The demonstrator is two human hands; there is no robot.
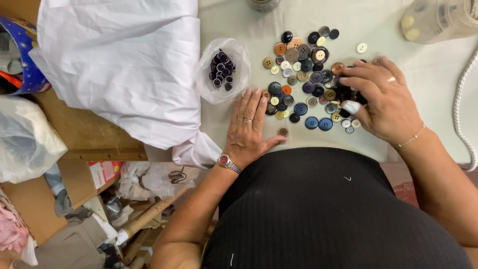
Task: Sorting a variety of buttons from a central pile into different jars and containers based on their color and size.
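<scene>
A pile of loose buttons in several colours lies spread on the pale table. My left hand rests flat on the table, fingers together, at the pile's left edge, with a small brown button by the thumb. My right hand is curled at the pile's right side, fingertips pinching among dark buttons; what it grips is hidden. A small clear bag of dark purple buttons sits left of the pile.
White cloth drapes over the table's left part. A clear plastic jar lies at the top right, a white cord runs down the right edge. Boxes, bags and rolled paper crowd the floor at left.
</scene>
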